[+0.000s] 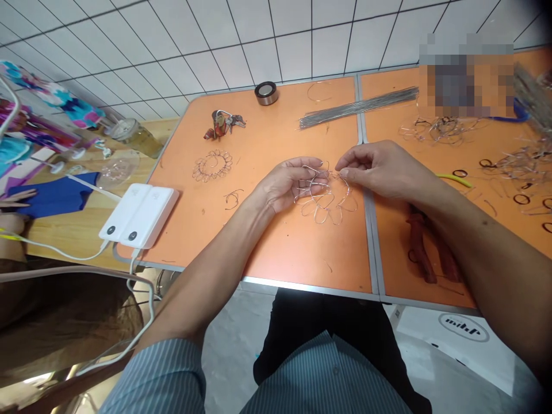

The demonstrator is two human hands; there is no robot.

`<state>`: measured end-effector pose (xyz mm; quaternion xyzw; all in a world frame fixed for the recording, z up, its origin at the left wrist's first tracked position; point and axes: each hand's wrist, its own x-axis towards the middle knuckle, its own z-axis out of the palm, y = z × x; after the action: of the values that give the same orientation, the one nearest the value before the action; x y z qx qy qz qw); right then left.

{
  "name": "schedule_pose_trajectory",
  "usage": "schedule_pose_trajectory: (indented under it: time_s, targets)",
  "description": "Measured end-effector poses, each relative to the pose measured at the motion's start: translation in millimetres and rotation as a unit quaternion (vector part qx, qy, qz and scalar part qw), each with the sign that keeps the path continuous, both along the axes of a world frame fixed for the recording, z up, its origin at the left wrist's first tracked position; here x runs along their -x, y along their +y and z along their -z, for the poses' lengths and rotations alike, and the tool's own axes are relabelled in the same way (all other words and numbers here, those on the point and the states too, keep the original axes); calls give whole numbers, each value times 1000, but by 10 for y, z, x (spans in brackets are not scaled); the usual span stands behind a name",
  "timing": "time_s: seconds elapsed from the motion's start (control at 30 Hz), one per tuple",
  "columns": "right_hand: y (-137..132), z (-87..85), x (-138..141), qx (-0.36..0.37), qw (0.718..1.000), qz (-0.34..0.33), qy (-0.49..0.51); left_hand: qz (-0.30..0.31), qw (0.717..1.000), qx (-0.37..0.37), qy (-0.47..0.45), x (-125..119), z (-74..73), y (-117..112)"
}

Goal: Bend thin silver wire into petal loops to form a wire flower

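A wire flower-shaped frame (pixel 321 217), a ring of thin silver loops, is held just over the orange table in the middle of the head view. My left hand (pixel 293 183) grips its left side, the fingers curled behind the wire and the thumb on top. At the upper right edge of the frame, my right hand (pixel 366 167) pinches the wire between thumb and forefinger. A second looped wire ring (pixel 213 166) lies flat on the table to the left. Red-handled pliers (pixel 425 247) rest partly beneath my right forearm.
A bundle of straight wires (pixel 357 107) and a tape roll (pixel 266 93) lie at the back. Keys (pixel 226 123) sit farther left, above white power banks (pixel 138 215). Tangled wire pieces (pixel 444 129) spread across the right. Another person's hand (pixel 17 198) touches blue material at far left.
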<state>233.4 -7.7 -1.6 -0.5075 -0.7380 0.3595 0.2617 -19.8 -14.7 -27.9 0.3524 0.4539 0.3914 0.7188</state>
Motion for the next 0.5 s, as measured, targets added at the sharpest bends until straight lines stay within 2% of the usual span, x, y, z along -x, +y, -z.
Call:
schedule_pose_trajectory:
  time_s: [0.5]
  targets:
    - [-9,-26,-18,-2,1000,9,-7,50,996,42,-56,25,-12,-42]
